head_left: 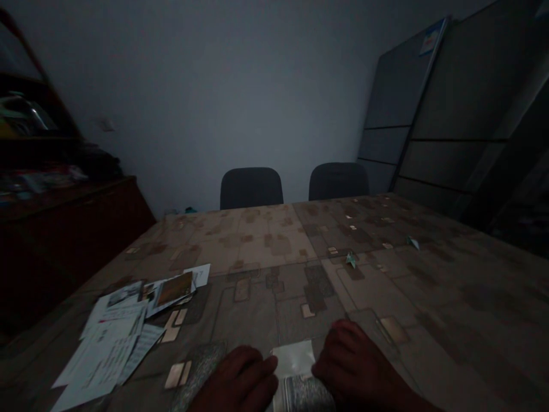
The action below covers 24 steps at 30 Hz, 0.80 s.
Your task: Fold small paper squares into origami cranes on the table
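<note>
The left hand (234,380) and right hand (354,360) are resting curled against the sheet (294,359) — grip unclear; uneven pressure could crease it.

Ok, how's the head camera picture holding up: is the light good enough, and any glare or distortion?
Head view: dim, so the left hand and right hand lose detail; the glossy paper square between them shows glare; wide-lens distortion skews the tabletop.

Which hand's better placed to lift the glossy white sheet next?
Probably right: the right hand reaches further up the glossy white sheet's edge; the left hand sits lower, only fingertips at it.
</note>
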Available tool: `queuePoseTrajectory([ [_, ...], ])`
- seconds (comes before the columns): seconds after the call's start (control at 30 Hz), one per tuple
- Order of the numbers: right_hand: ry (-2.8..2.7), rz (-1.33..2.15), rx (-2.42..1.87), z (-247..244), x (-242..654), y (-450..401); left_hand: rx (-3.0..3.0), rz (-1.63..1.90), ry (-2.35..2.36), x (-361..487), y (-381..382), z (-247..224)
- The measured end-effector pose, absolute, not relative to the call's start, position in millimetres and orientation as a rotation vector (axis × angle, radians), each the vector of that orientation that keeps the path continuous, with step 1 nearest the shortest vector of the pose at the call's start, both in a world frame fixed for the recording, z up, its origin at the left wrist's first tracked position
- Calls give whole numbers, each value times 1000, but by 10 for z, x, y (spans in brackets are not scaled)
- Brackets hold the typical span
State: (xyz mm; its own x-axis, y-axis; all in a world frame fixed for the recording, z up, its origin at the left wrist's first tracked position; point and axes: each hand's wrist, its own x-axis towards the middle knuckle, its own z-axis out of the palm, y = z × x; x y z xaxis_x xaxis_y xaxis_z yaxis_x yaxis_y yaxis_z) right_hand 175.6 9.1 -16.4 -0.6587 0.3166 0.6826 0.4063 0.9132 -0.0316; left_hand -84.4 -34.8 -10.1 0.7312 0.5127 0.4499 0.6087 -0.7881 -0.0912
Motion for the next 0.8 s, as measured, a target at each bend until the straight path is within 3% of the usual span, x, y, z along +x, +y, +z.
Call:
queuePoseTrajectory([
  [0.3,-2427,-378,-528,-154,1509,21,-2667,-623,-879,-673,-349,-36],
  [0.8,-2469,-148,-532,-136,1824,74,-2651,-614,-828,-1022,-365,-124],
])
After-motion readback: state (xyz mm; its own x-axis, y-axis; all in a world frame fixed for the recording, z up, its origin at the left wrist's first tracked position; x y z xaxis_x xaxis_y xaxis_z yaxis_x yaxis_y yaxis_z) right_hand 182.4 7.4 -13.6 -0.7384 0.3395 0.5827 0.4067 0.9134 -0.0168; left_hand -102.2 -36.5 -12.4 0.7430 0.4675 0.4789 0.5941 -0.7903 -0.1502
